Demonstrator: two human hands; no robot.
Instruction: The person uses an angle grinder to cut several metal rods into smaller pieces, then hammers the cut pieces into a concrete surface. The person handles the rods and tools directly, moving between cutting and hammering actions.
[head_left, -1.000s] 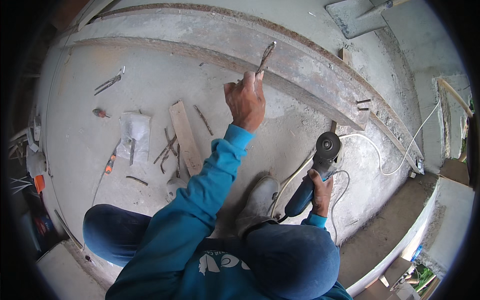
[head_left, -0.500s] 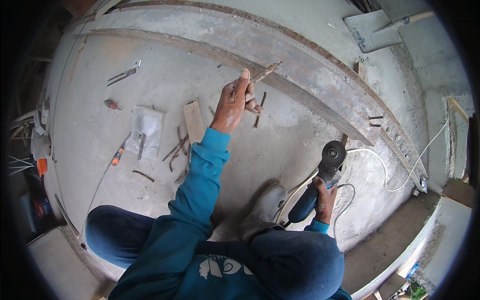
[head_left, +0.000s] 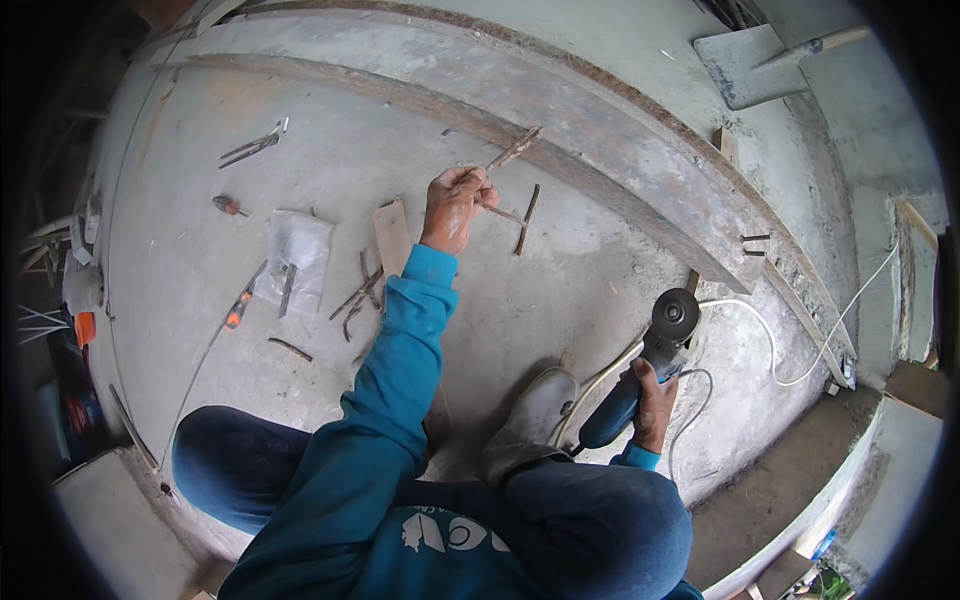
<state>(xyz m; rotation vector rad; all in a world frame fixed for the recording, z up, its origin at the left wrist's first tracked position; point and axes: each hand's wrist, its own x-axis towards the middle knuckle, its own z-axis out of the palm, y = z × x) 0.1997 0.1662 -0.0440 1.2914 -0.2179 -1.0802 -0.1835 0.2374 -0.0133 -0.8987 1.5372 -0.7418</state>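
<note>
My left hand (head_left: 453, 208) is closed around a rough brown stick (head_left: 515, 147) that points up and away toward the long beam. A thinner brown stick (head_left: 502, 213) also sticks out of the same fist to the right. Just beyond it, a short dark rod (head_left: 528, 220) lies on the floor. In my right hand (head_left: 655, 405) is a blue and grey angle grinder (head_left: 615, 408), held low by its body near my knee. The dark disc (head_left: 675, 314) faces up, and I cannot tell whether it spins.
A long metal beam (head_left: 600, 160) curves across the far side, two short rods (head_left: 755, 245) on its right end. On the left floor lie pliers (head_left: 252, 148), a screwdriver (head_left: 240, 308), a clear plastic bag (head_left: 305, 250), a wooden strip (head_left: 392, 235) and several sticks. A pale cable (head_left: 760, 320) and a shovel (head_left: 740, 65) are at right.
My left hand has turned and drawn back slightly to the left, its thumb now folded over the sticks, and the thinner stick shows more. The grinder stays in my right hand, nearly still.
</note>
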